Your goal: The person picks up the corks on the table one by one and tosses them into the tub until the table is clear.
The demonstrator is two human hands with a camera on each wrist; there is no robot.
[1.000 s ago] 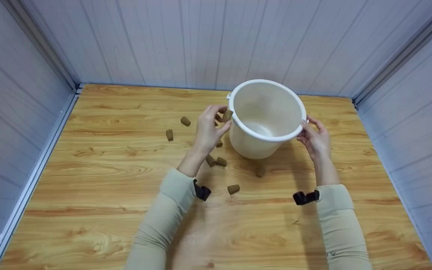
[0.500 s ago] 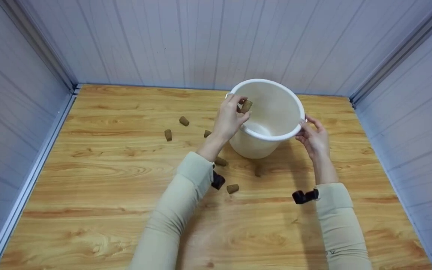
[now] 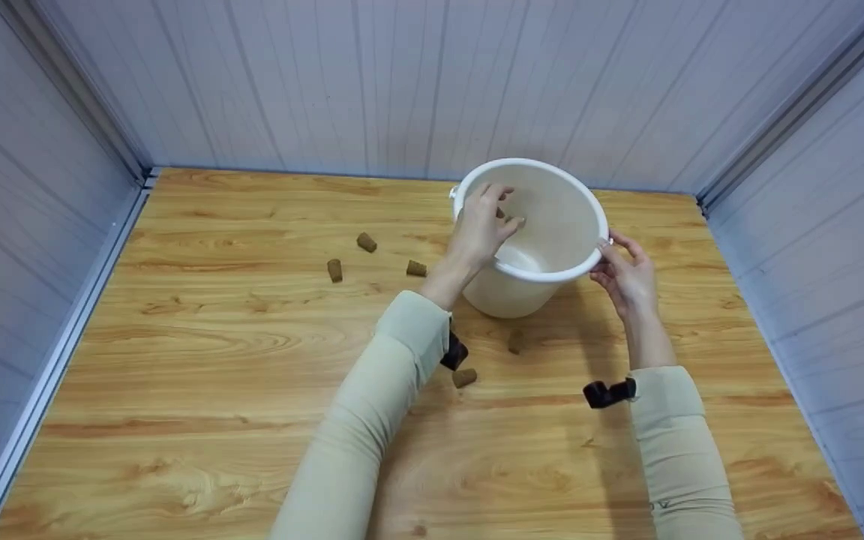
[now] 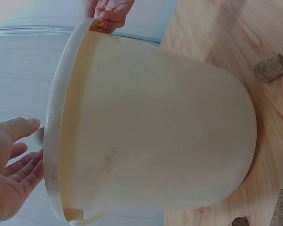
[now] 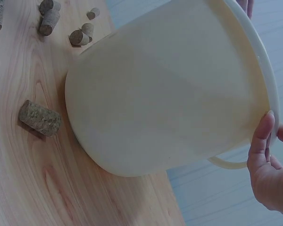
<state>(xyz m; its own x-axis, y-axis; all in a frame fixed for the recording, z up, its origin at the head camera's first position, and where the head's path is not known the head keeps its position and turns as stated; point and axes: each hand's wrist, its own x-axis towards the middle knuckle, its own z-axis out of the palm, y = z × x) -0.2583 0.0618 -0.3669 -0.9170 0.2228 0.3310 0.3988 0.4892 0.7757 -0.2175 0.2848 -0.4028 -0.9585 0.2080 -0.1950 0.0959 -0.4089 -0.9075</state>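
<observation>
A cream plastic bucket (image 3: 507,292) with a white rim stands upright on the wooden surface. My left hand (image 3: 477,229) is over its mouth at the left side, thumb and fingers spread apart. In the left wrist view, part of a small cork (image 4: 40,136) shows between the thumb and fingers, partly behind the rim; it looks loose. My right hand (image 3: 627,281) grips the rim at the right, thumb on one side and fingers on the other. Cork stoppers lie left of the bucket, such as one cork (image 3: 366,241), and in front, another cork (image 3: 465,377).
Further corks lie on the wooden floor (image 3: 214,360), including one cork (image 5: 40,117) close to the bucket's base. Pale panel walls (image 3: 289,90) enclose the back and both sides. The bucket's handle (image 5: 226,164) hangs down at the far side.
My left hand has moved right, from beside the bucket to over its mouth, and its fingers have spread, letting go of the corks. My right hand keeps its grip on the rim.
</observation>
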